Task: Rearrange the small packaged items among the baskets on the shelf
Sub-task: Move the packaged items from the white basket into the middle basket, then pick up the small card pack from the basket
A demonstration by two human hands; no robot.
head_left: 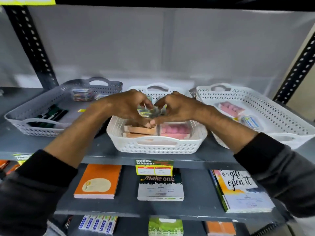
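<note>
Head view, both hands [129, 108] [177, 108] pinching small packets [151, 111]

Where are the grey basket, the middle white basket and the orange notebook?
grey basket [15, 120]: head view, front-left rim.
middle white basket [156, 147]: head view, front wall below the handle.
orange notebook [100, 174]: head view, cover centre.

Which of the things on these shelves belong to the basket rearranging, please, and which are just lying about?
Part of the job:
- left hand and right hand, both on a small clear packet
- middle white basket
- grey basket
- right white basket
- pink packet

Lying about:
- orange notebook
- price tag
- "open it" booklet
</note>
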